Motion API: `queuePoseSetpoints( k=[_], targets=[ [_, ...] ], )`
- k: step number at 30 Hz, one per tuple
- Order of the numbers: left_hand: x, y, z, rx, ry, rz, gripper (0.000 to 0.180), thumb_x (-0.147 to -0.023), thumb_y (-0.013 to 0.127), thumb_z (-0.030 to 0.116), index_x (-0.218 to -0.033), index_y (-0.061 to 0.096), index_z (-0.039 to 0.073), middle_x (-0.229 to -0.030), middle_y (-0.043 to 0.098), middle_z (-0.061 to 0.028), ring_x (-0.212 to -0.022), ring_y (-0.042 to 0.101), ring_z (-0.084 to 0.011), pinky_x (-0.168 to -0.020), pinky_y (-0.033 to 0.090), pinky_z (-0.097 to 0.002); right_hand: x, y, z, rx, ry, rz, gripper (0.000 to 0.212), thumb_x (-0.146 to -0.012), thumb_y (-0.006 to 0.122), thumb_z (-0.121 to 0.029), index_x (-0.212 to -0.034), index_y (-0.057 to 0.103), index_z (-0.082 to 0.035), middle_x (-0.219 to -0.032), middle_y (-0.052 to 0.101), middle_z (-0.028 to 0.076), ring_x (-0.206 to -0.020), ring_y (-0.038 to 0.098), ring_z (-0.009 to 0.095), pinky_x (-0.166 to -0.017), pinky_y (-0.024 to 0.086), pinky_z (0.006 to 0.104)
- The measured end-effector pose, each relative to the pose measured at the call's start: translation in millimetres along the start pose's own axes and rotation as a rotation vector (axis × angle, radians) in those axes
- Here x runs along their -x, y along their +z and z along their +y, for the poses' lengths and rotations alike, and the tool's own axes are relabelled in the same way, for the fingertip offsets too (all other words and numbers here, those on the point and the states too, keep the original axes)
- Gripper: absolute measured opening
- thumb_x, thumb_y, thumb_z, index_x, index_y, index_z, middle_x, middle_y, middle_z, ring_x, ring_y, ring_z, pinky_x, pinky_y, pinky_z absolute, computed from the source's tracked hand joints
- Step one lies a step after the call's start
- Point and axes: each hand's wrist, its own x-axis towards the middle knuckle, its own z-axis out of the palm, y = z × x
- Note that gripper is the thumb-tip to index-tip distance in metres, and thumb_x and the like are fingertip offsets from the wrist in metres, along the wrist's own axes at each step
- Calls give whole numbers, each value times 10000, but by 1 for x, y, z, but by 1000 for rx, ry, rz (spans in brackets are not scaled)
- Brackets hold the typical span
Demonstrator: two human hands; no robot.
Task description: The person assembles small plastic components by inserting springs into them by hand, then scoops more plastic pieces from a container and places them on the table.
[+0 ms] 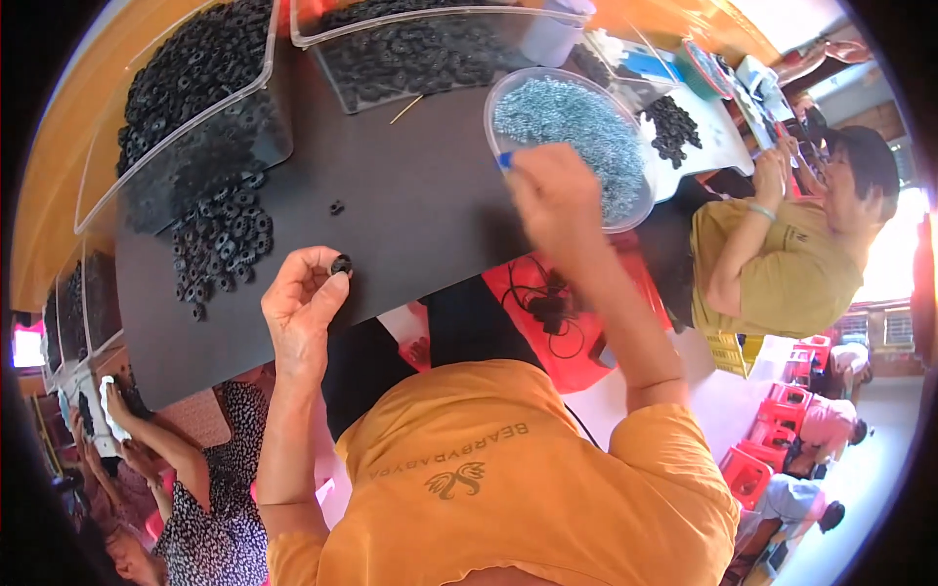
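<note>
My left hand (305,303) is closed in a pinch near the table's front edge. Between its thumb and index finger sits a small round black part (341,265) with a hollow middle. My right hand (559,190) is over the left rim of a round clear tub (495,146) full of small silvery-blue metal pieces (576,122). Its fingers are curled together. A small blue thing (505,159) shows at the fingertips; whether it is held or worn on a finger I cannot tell. One loose black part (336,207) lies on the dark table (410,186).
A pile of black parts (223,239) lies at the left beside a clear bin (264,98). Another clear bin (420,59) stands at the back, with a thin stick (406,108) before it. A red bag (576,332) with black cables hangs below the table. Co-workers (782,234) sit at both sides.
</note>
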Motion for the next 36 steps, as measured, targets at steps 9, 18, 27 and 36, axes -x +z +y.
queuePoseSetpoints(
  k=[9, 18, 27, 36],
  targets=[
    [0, 7, -13, -39, 65, 28, 141, -834, 657, 33, -965, 613, 3, -852, 574, 38, -733, 496, -31, -700, 405, -168, -20, -33, 60, -117, 496, -467, 119, -757, 590, -118, -757, 558, -4, -748, 582, 184, -756, 562, 381, -674, 437, 457],
    [1, 4, -18, -66, 117, 18, 162, -823, 675, 25, -975, 622, 2, -838, 557, 46, -697, 462, -24, -648, 378, -157, -15, -37, 58, -52, 278, -369, 148, -744, 603, -130, -756, 552, 9, -744, 561, 210, -755, 560, 392, -664, 436, 446],
    [1, 6, -19, -85, 128, 44, 166, -807, 691, 19, -959, 629, -5, -808, 516, 52, -693, 443, -33, -646, 375, -161, -1, -28, 60, 183, 79, -523, 160, -709, 667, -154, -715, 579, -21, -754, 612, 148, -797, 582, 356, -715, 457, 461],
    [5, 4, -18, -60, 144, 36, 179, -803, 694, 7, -970, 630, -2, -835, 556, 49, -715, 475, -32, -679, 397, -165, -6, -27, 57, 143, 110, -489, 156, -713, 675, -130, -853, 644, -70, -791, 608, 133, -838, 577, 337, -716, 456, 447]
  ],
)
